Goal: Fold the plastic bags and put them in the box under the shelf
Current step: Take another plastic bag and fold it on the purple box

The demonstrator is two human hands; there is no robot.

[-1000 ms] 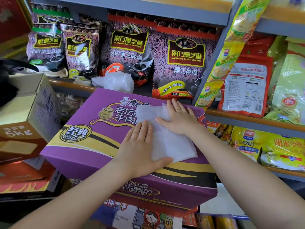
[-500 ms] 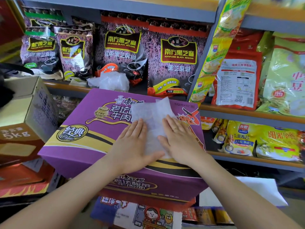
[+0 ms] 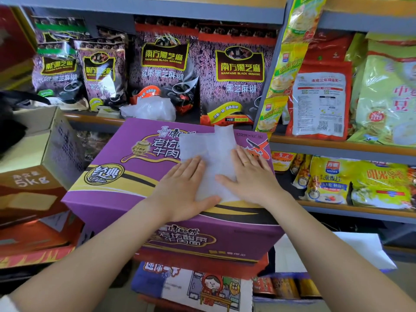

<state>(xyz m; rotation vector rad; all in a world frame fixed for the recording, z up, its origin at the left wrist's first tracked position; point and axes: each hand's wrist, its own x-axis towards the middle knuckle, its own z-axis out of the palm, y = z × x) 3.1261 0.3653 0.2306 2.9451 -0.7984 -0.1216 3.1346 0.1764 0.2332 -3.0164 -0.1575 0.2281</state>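
A white translucent plastic bag (image 3: 208, 147) lies flattened on top of a purple noodle carton (image 3: 117, 188). My left hand (image 3: 182, 190) presses flat on the bag's near left part, fingers straight. My right hand (image 3: 249, 176) presses flat on its right part, a ring on one finger. The bag's far end with its handles sticks out beyond my fingers. A second, crumpled plastic bag (image 3: 150, 110) sits on the shelf edge behind the carton. A box with a white flap (image 3: 326, 253) shows low at the right, under the shelf.
Shelves (image 3: 337, 145) behind hold purple sesame-paste packets (image 3: 236, 73) and cereal bags (image 3: 358, 181). Brown cardboard boxes (image 3: 33, 172) are stacked at the left. More cartons (image 3: 193, 287) lie below the purple one.
My right hand slid from the bag's far end back toward me and now lies beside my left hand. The bag's far end is uncovered.
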